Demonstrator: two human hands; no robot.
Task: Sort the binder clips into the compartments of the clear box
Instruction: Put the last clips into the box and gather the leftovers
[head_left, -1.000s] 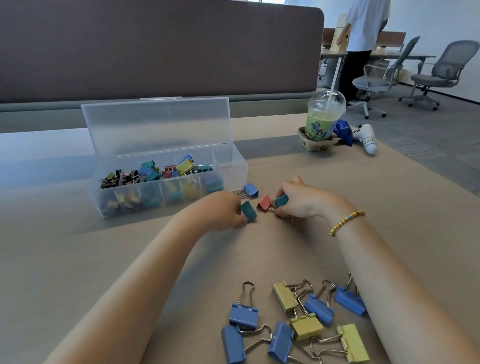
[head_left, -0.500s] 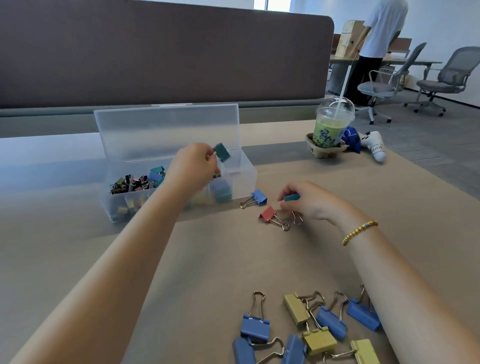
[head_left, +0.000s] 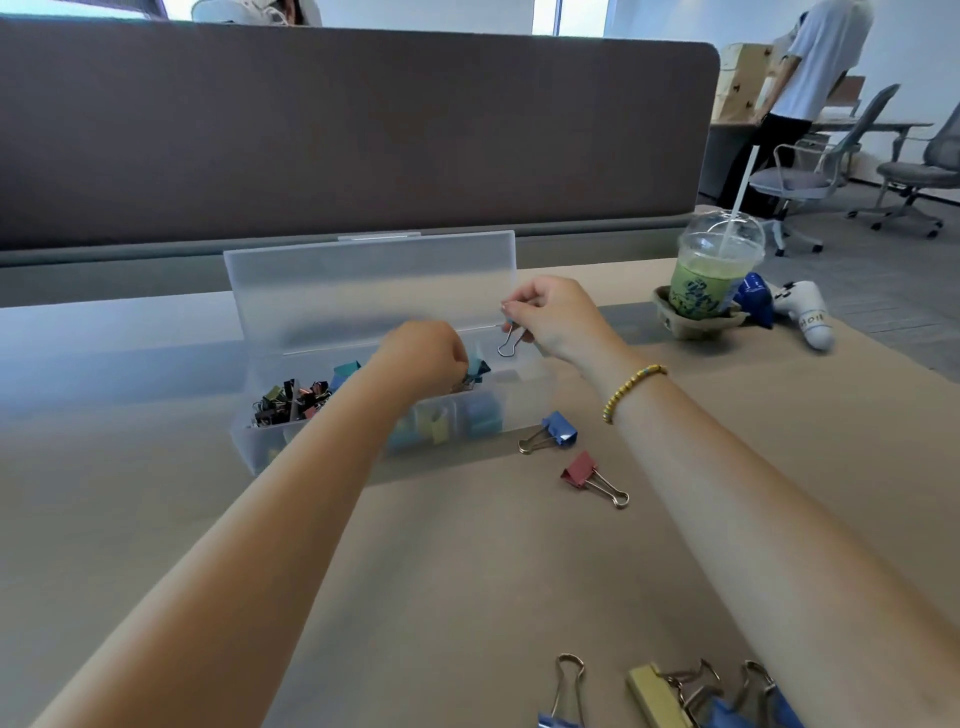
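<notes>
The clear box (head_left: 524, 410) stands open on the table, lid upright, with many small coloured clips in its compartments. My left hand (head_left: 426, 358) is down inside the box over a middle compartment, fingers curled next to a teal clip (head_left: 475, 370); whether it still holds that clip is unclear. My right hand (head_left: 550, 317) hovers above the box's right end and pinches a small teal clip (head_left: 511, 335) whose wire handles hang down. A blue clip (head_left: 558, 430) and a red clip (head_left: 582, 470) lie on the table just right of the box.
Several large blue and yellow clips (head_left: 660, 693) lie at the near edge. An iced green drink (head_left: 714, 270) in a cardboard holder and a white game controller (head_left: 808, 317) stand at the back right. A grey partition (head_left: 363, 130) rises behind the box; a person stands beyond.
My left hand carried its teal clip from the table into the box and lowered into it. My right hand lifted the other teal clip off the table to above the box's right end.
</notes>
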